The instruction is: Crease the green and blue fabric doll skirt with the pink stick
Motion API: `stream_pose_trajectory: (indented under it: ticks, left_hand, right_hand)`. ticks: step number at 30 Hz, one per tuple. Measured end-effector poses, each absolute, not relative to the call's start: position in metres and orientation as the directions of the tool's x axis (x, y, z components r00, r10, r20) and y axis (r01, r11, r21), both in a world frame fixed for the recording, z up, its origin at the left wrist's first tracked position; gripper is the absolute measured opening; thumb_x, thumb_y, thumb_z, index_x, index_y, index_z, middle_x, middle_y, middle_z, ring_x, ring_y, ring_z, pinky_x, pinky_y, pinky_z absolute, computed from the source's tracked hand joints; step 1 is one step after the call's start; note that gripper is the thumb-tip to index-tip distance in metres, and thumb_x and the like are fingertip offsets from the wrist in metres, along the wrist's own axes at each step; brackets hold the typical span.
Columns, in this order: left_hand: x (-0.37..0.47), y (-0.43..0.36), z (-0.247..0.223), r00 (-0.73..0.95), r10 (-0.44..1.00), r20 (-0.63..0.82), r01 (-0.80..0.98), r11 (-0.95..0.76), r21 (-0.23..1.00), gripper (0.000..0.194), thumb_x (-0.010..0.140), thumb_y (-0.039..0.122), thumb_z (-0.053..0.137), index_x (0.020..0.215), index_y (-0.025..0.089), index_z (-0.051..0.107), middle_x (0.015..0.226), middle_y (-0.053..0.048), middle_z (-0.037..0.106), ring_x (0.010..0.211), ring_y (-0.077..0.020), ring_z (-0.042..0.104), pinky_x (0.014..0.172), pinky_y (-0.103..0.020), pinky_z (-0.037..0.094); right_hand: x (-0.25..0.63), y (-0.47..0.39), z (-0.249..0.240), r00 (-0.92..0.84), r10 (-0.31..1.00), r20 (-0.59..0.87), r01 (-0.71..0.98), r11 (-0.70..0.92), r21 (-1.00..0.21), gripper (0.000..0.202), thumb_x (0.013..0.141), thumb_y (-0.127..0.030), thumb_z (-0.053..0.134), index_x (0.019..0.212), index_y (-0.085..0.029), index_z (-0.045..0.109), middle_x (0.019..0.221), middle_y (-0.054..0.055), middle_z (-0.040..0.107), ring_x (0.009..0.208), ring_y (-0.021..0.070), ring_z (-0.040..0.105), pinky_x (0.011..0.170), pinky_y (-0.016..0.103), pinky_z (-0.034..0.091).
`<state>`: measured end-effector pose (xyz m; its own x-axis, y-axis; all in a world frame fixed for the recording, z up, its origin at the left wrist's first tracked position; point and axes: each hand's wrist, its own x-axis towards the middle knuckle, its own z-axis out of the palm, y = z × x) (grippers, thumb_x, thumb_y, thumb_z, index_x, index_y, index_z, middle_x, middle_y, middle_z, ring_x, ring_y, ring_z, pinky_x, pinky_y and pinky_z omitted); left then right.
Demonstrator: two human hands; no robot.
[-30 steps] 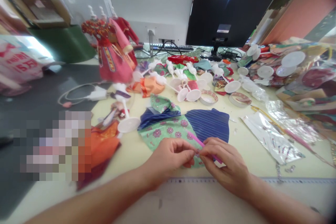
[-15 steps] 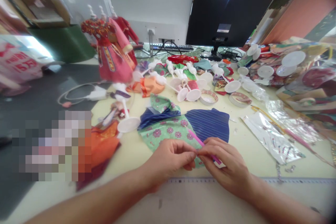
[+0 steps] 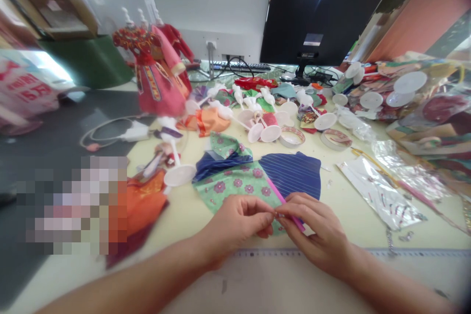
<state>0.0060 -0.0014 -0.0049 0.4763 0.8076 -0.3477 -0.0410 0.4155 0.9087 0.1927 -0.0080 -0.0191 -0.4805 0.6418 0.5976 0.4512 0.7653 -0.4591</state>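
My left hand (image 3: 245, 218) is closed, its thumb and forefinger pinched on something too small to name. Against those fingertips, my right hand (image 3: 318, 230) is closed too, with a thin pink stick (image 3: 276, 190) slanting through its fingers. A tiny shiny bit shows where the two hands meet. Just beyond and partly beneath them lies a green flowered cloth (image 3: 235, 184), joined or overlapped by dark blue striped cloth (image 3: 294, 171). Whether they are one doll garment I cannot tell.
White doll stands (image 3: 270, 132) with small outfits lie farther back, near tape rolls (image 3: 336, 140). Orange cloth (image 3: 147, 196) is at left, a clear packet (image 3: 382, 191) at right. A ruler strip (image 3: 415, 253) runs along the front. Two monitors (image 3: 320, 19) stand behind.
The pink stick has turned slightly steeper in my right hand, and its near end has shifted a little left. My right fingers have moved slightly; my left hand stays in place.
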Motion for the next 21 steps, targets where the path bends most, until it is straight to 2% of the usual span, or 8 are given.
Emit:
stream_pose_trajectory:
  ticks: [13,21]
  left_hand:
    - [0.005,-0.001,-0.006,0.489,0.813,-0.317,-0.077,0.402,0.913,0.012,0.075,0.026,0.065,0.079,0.014,0.066,0.062,0.002,0.061,0.060,-0.0071,0.053,0.065,-0.021,0.043]
    - [0.005,0.003,-0.004,0.443,0.836,-0.323,-0.063,0.389,0.919,0.014,0.075,0.026,0.065,0.080,0.014,0.065,0.062,0.001,0.062,0.060,-0.0077,0.055,0.064,-0.021,0.045]
  right_hand:
    - [0.195,-0.010,-0.017,-0.489,0.642,0.590,0.435,0.766,-0.473,0.029,0.078,-0.004,0.053,0.105,-0.016,0.057,0.075,0.004,0.062,0.065,0.0155,0.056,0.062,0.032,0.047]
    - [0.203,-0.007,-0.017,-0.453,0.652,0.608,0.462,0.755,-0.465,0.031,0.081,-0.003,0.049,0.109,-0.015,0.057,0.079,0.005,0.061,0.076,0.0170,0.059,0.066,0.031,0.050]
